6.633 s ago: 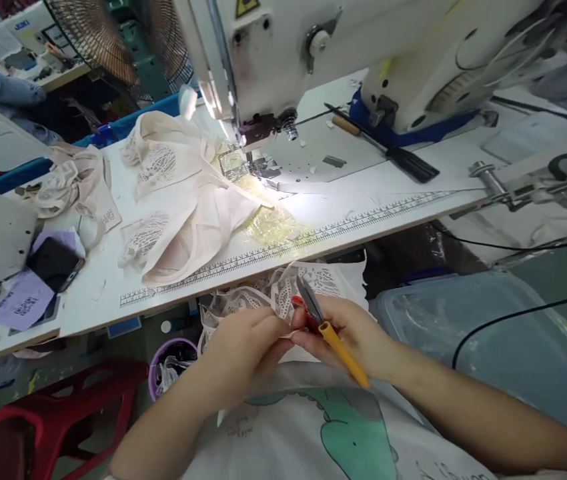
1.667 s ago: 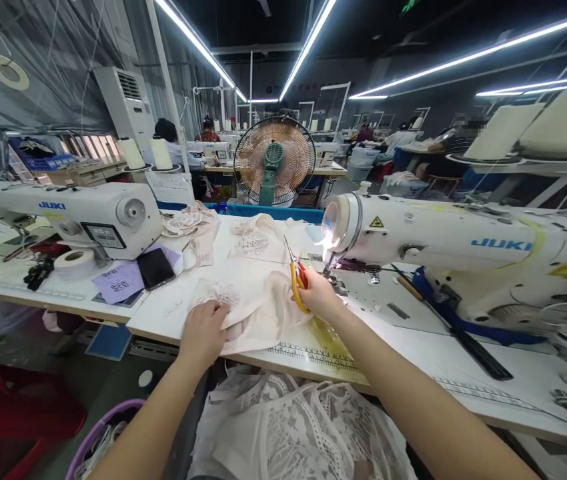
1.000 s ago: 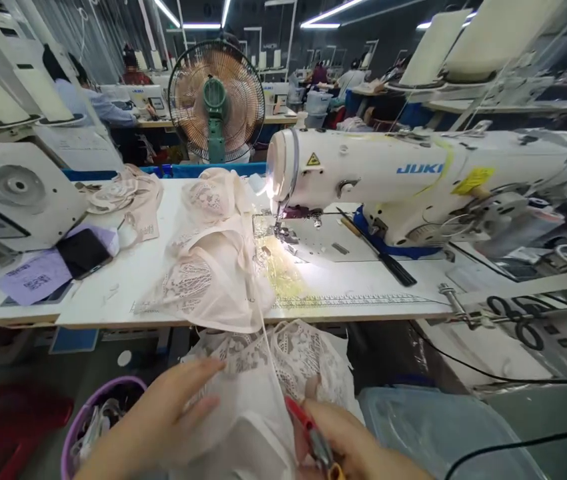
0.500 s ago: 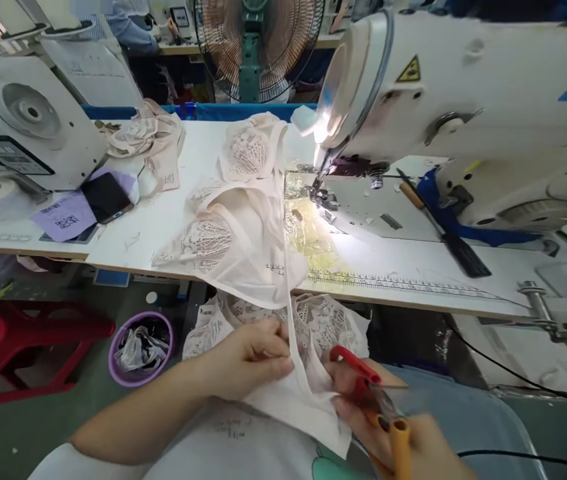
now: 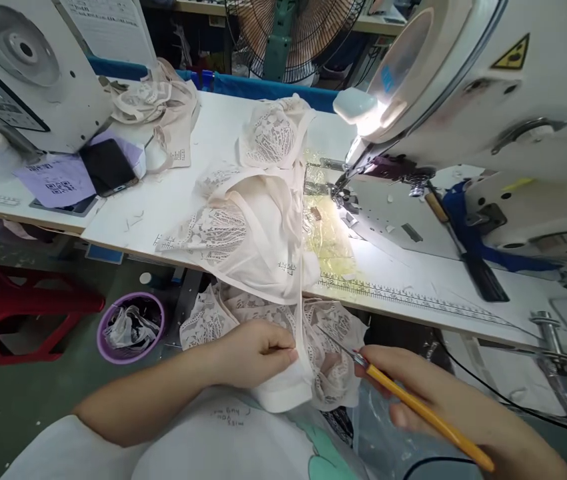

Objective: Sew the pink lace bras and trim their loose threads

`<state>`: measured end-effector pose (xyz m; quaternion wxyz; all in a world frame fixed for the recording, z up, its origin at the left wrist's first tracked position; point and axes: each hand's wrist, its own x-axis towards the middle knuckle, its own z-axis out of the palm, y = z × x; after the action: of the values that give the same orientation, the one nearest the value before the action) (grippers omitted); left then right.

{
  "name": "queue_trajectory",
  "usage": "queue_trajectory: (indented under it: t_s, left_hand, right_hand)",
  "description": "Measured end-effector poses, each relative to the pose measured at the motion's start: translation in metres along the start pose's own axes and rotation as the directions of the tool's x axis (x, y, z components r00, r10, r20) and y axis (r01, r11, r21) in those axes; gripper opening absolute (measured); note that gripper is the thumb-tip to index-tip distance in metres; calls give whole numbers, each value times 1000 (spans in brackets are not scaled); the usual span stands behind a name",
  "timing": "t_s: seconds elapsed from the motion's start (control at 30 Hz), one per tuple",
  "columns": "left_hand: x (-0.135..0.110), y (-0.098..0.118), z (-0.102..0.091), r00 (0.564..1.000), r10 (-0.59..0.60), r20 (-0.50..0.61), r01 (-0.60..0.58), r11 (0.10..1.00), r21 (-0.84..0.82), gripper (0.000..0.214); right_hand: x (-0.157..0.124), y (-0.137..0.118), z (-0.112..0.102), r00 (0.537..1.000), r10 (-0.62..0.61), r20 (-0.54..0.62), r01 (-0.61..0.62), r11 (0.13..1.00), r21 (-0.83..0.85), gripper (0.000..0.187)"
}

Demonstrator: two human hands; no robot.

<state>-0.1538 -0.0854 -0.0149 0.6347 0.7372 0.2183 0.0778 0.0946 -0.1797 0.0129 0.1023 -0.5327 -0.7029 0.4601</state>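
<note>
My left hand (image 5: 266,353) pinches the edge of a pale beige lace bra between thumb and bent fingers, over my lap. A narrow strip (image 5: 299,327) of the fabric runs from this grip up to the table edge. My right hand (image 5: 413,387) is closed round orange-handled scissors (image 5: 418,410), seen nearly edge-on, their thin blades pointing up and left towards the lace. Lace cups (image 5: 336,320) hang below the table edge between my hands. More of the beige bra work (image 5: 258,233) lies on the table, beside the sewing machine's needle area (image 5: 341,193).
The sewing machine (image 5: 463,100) stands at the right, its lamp lit. A black-handled screwdriver (image 5: 478,273) lies beneath its arm. At the left are a phone (image 5: 107,167), another machine (image 5: 28,73), a purple bin (image 5: 103,340) and a red stool (image 5: 23,300). A fan (image 5: 278,40) stands behind.
My right hand has swung the scissors round, so their blades now point up and left at the lace. The fabric's lower corner has moved away from that hand. My view has shifted slightly.
</note>
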Motion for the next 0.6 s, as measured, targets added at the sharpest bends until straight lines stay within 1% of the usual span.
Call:
queue_trajectory:
  t_s: [0.07,0.1,0.2,0.33,0.43,0.5,0.6]
  left_hand:
    - [1,-1,1,1000,-10,-1,10,1000,8,33]
    - [1,-1,1,1000,-13,1,13,1000,7,33]
    - [1,-3,1,1000,-26,14,26,1000,8,32]
    - [0,-5,0,999,-40,10,40,999,24,31]
    - [-2,-7,-2,999,-44,11,44,998,41,30]
    - [-3,-7,-4,998,-55,17,54,997,52,31]
    - [-4,-6,-6,998,-58,7,57,996,65,32]
  right_hand:
    - [7,3,-9,985,42,167,-40,999,-17,62]
    - [11,3,-13,973,64,221,-62,998,-15,60]
    - [23,-2,-20,951,81,300,-73,997,-36,54]
    - [36,-12,-29,955,55,293,-23,993,-112,44]
    - [42,-17,-34,960,19,281,12,994,-108,39]
    - [45,-18,-35,961,31,276,-14,998,-66,38]
    - [47,-19,-35,956,111,272,-111,994,-18,39]
